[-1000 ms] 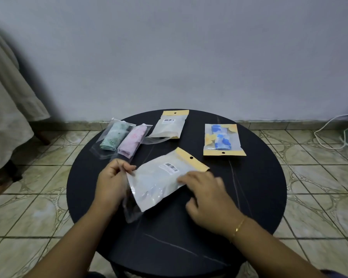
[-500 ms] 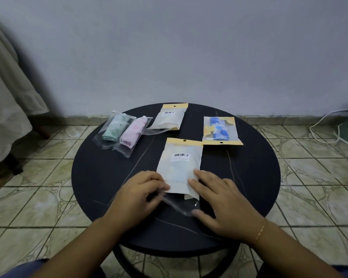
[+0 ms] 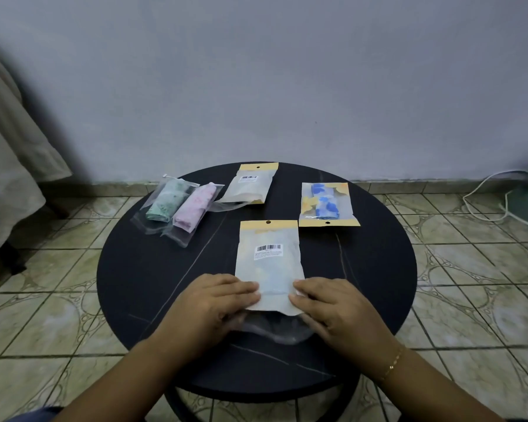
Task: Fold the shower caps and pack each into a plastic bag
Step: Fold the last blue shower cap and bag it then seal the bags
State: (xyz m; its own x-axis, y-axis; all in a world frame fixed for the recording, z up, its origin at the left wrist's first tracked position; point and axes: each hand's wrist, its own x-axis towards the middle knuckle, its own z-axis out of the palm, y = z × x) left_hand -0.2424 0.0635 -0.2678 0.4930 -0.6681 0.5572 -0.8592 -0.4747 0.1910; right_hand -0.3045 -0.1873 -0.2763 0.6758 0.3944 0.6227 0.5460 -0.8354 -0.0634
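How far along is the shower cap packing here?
Done: the green cap bag, pink cap bag and blue cap bag look packed. In hand: both hands press the front bag flat. Left: its clear flap looks unsealed; the rear bag's contents are unclear.

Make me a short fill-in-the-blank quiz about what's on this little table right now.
1. The table is black and ____ in shape.
2. Both hands, left hand and right hand, rest on the bag with the ____ sticker.
3. The pink cap lies beside a ____ one.

Missing words: round; barcode; green
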